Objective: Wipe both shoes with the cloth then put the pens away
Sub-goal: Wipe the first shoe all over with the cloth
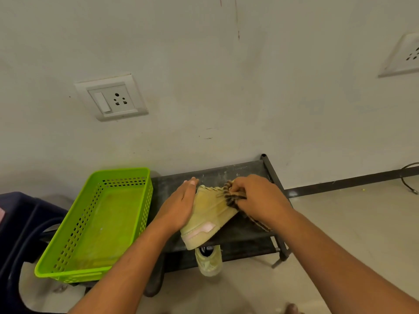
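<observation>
A pale yellow shoe (208, 214) lies tilted on its side on the top of a dark shoe rack (247, 171). My left hand (179, 205) presses flat against the shoe's left side with straight fingers. My right hand (256, 196) grips a brown striped cloth (231, 196) and holds it against the shoe's upper; the cloth's tail hangs down under my right wrist. A second pale yellow shoe (208, 261) sits on the rack's lower shelf, partly hidden by the top shelf. No pens are in view.
An empty green perforated basket (136, 177) stands left of the shoe on the rack. A dark blue plastic stool (20, 223) is at far left. The wall behind carries two sockets (112, 98). A black cable (408, 177) lies on the tiled floor at right.
</observation>
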